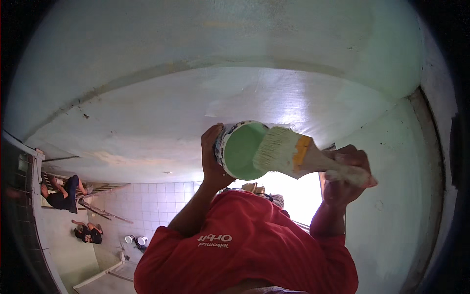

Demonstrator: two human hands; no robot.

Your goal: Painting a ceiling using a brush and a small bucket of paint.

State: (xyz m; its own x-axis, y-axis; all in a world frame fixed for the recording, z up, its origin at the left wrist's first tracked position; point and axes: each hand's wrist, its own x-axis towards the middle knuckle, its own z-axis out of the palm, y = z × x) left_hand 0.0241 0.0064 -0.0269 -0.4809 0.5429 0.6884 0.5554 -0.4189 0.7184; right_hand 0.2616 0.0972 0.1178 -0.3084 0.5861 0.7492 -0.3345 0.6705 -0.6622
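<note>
My left hand (214,159) is wrapped round the side of a small round tub (221,147). Pale green paint (242,153) shows inside the tub, which is tipped so that its mouth faces the view. A wide paintbrush (313,159) is gripped by its handle in my right hand (347,171). Its pale bristles (275,149), streaked with paint, overlap the tub's right rim; whether they touch the paint I cannot tell. A yellow-orange band (301,151) crosses the brush between bristles and handle. Pale smears, apparently paint, mark the handle and the right-hand fingers.
A pale wall (161,112) stretches across the view, with a wet-looking sheen near the tub. A green wall (387,196) stands at right. Far left, one person (66,193) is up by a wooden ladder (103,210), another person (90,232) lower down. White buckets (142,240) stand near a tiled surface (156,201).
</note>
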